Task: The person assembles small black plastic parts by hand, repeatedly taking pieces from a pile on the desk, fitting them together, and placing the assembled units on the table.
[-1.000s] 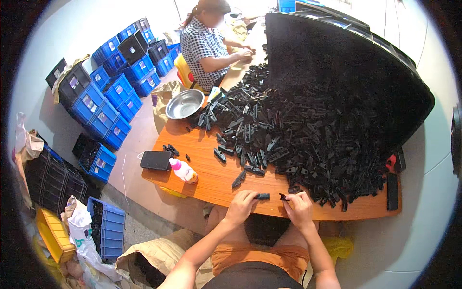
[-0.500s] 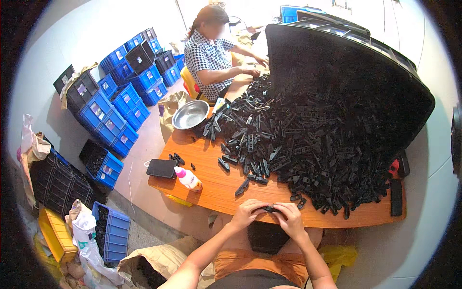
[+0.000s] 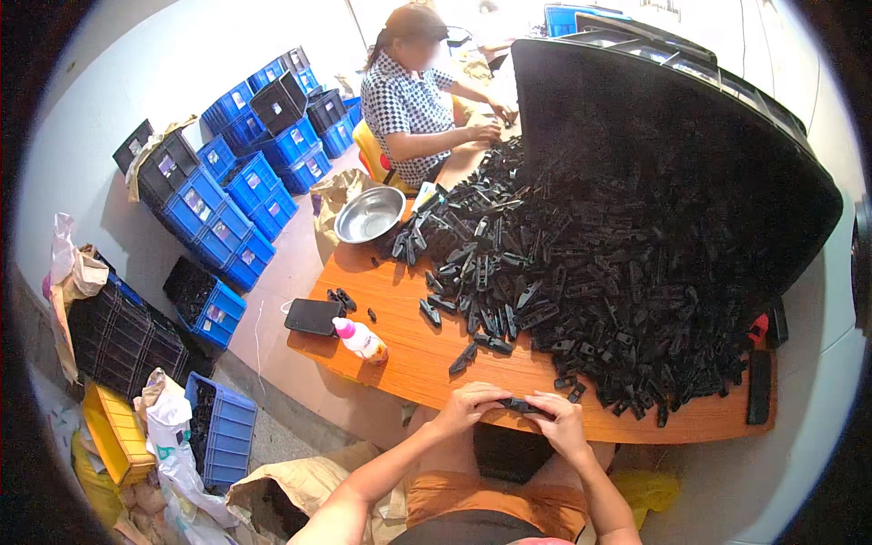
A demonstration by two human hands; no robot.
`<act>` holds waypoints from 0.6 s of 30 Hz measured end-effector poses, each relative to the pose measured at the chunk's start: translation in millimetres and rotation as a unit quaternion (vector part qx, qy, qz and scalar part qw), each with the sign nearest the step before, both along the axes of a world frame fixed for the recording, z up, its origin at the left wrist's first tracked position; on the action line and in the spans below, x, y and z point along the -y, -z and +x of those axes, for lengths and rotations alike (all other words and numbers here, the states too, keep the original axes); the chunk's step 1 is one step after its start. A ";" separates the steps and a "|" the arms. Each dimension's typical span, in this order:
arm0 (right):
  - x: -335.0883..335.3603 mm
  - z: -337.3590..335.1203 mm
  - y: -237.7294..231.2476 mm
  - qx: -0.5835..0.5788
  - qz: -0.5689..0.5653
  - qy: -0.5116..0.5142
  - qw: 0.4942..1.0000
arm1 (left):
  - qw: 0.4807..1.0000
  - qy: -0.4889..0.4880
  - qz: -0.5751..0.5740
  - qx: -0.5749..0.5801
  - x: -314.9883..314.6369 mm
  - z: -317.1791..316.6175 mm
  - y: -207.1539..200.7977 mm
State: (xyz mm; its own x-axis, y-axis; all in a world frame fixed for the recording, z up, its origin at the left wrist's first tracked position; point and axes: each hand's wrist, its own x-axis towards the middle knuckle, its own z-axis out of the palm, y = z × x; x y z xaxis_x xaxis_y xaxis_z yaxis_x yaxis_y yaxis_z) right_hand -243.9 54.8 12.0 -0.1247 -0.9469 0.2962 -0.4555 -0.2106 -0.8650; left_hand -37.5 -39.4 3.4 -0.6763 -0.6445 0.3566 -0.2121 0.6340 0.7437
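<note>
- left hand [image 3: 470, 408]: pinching one end of a black part [image 3: 520, 405], at the table's near edge;
- right hand [image 3: 562, 423]: pinching its other end;
- black pile [image 3: 627, 318]: on the table [image 3: 409, 368]

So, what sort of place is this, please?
It looks like a small assembly workshop: a large heap of black elongated plastic-looking parts covers much of a brown wooden table, blue rectangular plastic crates stand stacked nearby, and another person in a black-and-white checked shirt sits beyond.
</note>
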 end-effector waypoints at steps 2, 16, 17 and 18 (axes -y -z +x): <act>-0.8 0.3 1.0 0.004 -0.002 0.001 1.000 | 1.000 0.007 -0.020 0.004 2.9 -0.9 -2.0; 1.0 13.6 4.9 0.065 0.033 0.050 0.996 | 0.998 -0.024 0.064 -0.003 1.0 -3.6 0.5; 1.2 16.7 -3.5 0.042 0.016 0.056 0.997 | 0.999 -0.020 0.048 -0.004 4.1 -3.3 -0.7; -0.9 22.9 -1.9 0.037 0.017 0.052 0.998 | 0.999 -0.017 0.032 -0.005 4.0 -2.6 0.6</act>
